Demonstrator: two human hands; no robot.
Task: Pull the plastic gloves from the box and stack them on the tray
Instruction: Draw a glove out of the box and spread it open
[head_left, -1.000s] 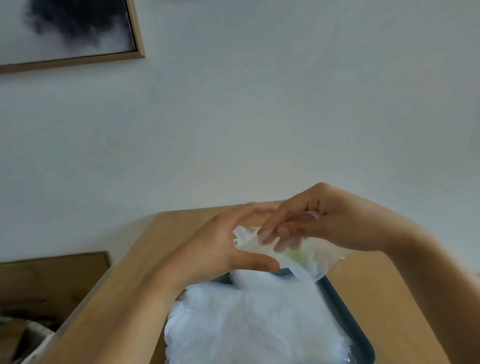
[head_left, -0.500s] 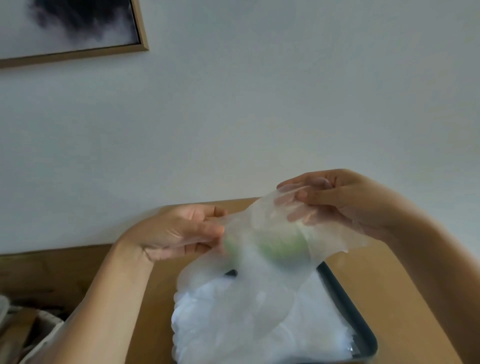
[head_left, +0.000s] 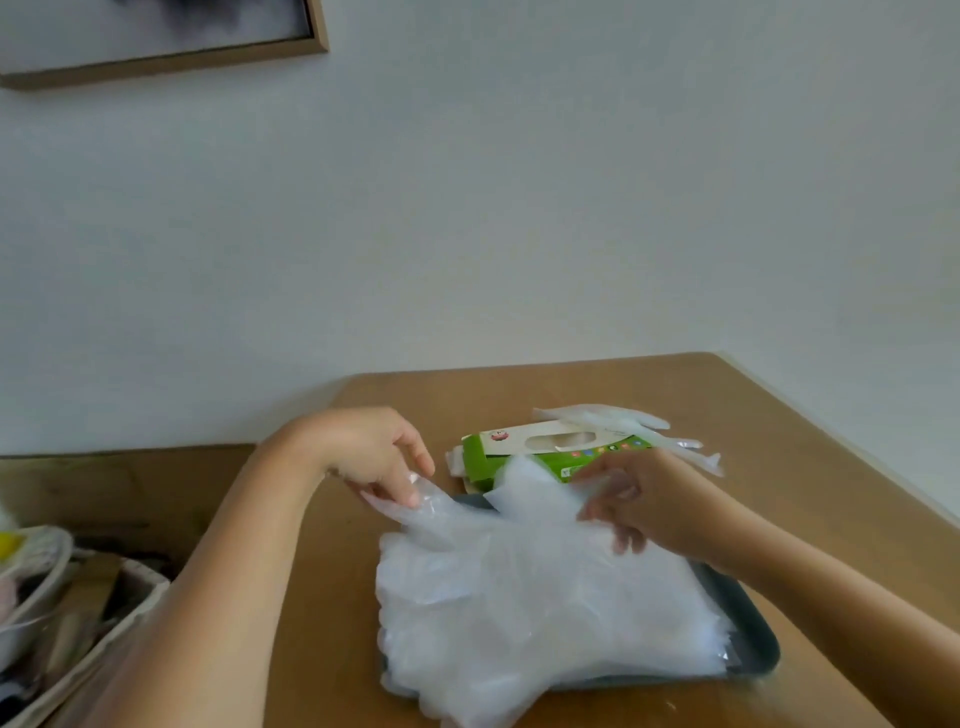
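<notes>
Wooden table (head_left: 810, 467) under me, pale wall (head_left: 519, 208) behind. Over it I hold one clear plastic glove (head_left: 524, 499) stretched between both hands. Its lower part drapes onto the stack of gloves (head_left: 519, 613) that fills the dark tray (head_left: 750, 623) and spills over its near and left edges. My left hand (head_left: 369, 452) pinches the glove's left corner between thumb and forefinger, the other fingers loosely curled. My right hand (head_left: 654, 504) grips the right side. The film veils those fingertips, so it looks like a pinch, though I cannot be sure. Just beyond the tray lies the green and white box (head_left: 519, 439), flat, its oval opening facing up. Behind it rest a few loose gloves (head_left: 613, 418). A pale basket (head_left: 119, 618) sits far left, and a framed picture (head_left: 166, 57) hangs above.
</notes>
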